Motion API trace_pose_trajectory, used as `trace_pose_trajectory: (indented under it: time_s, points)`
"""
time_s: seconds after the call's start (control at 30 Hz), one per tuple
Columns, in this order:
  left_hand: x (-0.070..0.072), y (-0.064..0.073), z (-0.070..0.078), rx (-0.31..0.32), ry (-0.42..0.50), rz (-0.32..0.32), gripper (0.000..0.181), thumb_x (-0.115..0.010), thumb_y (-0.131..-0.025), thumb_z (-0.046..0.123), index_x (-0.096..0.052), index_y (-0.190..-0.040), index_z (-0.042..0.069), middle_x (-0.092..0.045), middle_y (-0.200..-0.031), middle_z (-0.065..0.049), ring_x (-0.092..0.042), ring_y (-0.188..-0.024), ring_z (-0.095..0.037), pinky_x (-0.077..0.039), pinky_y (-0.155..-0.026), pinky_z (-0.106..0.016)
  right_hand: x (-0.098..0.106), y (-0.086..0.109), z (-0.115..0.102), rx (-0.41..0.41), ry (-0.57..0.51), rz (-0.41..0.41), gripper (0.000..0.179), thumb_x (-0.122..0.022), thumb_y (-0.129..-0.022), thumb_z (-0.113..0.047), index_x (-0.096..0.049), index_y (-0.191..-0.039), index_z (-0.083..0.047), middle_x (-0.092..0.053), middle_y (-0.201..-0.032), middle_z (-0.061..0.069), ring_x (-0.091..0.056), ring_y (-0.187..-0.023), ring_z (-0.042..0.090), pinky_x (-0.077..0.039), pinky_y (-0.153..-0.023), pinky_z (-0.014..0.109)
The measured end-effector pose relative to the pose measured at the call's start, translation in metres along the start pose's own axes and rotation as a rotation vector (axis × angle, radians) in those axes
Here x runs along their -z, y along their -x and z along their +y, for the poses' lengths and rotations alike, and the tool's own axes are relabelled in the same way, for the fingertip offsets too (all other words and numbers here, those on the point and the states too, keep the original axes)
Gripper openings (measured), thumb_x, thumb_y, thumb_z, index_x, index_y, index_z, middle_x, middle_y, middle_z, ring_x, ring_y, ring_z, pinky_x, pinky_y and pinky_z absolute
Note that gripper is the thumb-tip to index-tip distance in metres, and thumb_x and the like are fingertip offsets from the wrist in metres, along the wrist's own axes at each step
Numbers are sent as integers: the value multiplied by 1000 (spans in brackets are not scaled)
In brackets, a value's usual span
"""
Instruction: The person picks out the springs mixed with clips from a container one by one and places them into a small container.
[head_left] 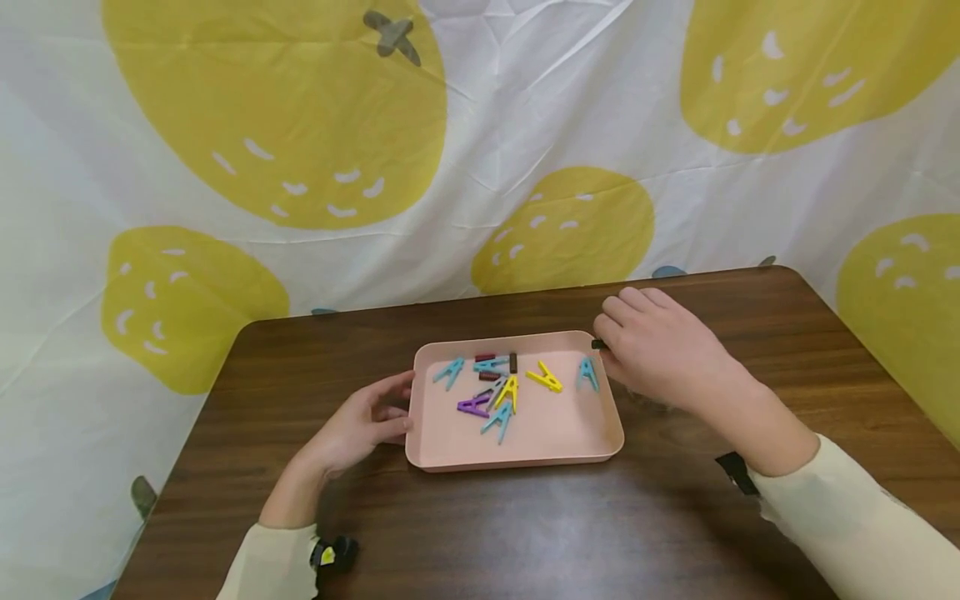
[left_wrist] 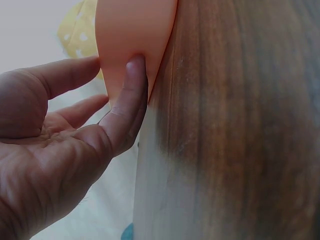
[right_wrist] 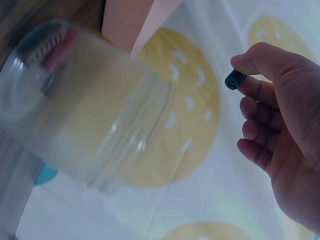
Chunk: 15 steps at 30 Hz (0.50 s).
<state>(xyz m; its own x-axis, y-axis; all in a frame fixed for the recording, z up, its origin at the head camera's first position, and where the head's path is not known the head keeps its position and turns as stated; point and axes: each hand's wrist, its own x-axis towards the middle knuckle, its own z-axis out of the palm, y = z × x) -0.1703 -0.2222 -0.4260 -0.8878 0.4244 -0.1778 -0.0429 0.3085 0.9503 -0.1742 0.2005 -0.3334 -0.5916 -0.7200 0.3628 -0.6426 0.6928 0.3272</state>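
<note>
A shallow pink tray [head_left: 555, 446] lies on the table, holding blue, yellow, purple and grey clothespins and several small dark red and brown cylinders. My left hand [head_left: 360, 425] touches the outside of the tray's left wall, its fingertips on the pink side [left_wrist: 127, 32] in the left wrist view. Above the tray's far right corner, my right hand [head_left: 660, 346] pinches a small dark ribbed cylinder [right_wrist: 235, 79] between thumb and index finger. Beside that hand, a clear jar [right_wrist: 100, 120] appears in the right wrist view, with dark and red ribbed pieces at its bottom.
One blue clothespin [head_left: 587, 373] lies near the tray's right wall, and a yellow clothespin [head_left: 545, 377] lies left of it. The brown wooden table [head_left: 487, 533] ends at the back against a white cloth [head_left: 525, 100] printed with yellow fruit.
</note>
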Motion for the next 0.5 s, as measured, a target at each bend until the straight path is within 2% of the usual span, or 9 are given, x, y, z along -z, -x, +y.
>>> trace_pose_trajectory:
  time_s: [0.17, 0.27, 0.5]
  points:
    - [1, 0, 0, 1, -1, 1, 70, -66, -100, -7, -36, -163, 0, -45, -152, -28, -67, -112, -36, -62, -93, -40, 5, 11, 13, -33, -25, 36, 23, -86, -81, -13, -65, -86, -4, -56, -86, 8, -53, -87, 34, -51, -83, 47]
    - [1, 0, 0, 1, -3, 3, 70, -67, -100, -6, -36, -163, 0, -46, -151, -27, -67, -112, -36, -62, -93, -40, 6, 18, 20, -61, -47, 29, 21, -84, -79, -12, -65, -84, -5, -54, -85, 7, -53, -87, 34, -50, -80, 47]
    - [0, 0, 0, -3, -4, 2, 70, -66, -101, -6, -36, -163, -1, -46, -151, -28, -67, -112, -36, -63, -92, -41, 4, 31, 31, -113, -57, -54, 23, -84, -79, -13, -62, -80, -9, -51, -81, 4, -52, -84, 32, -47, -75, 44]
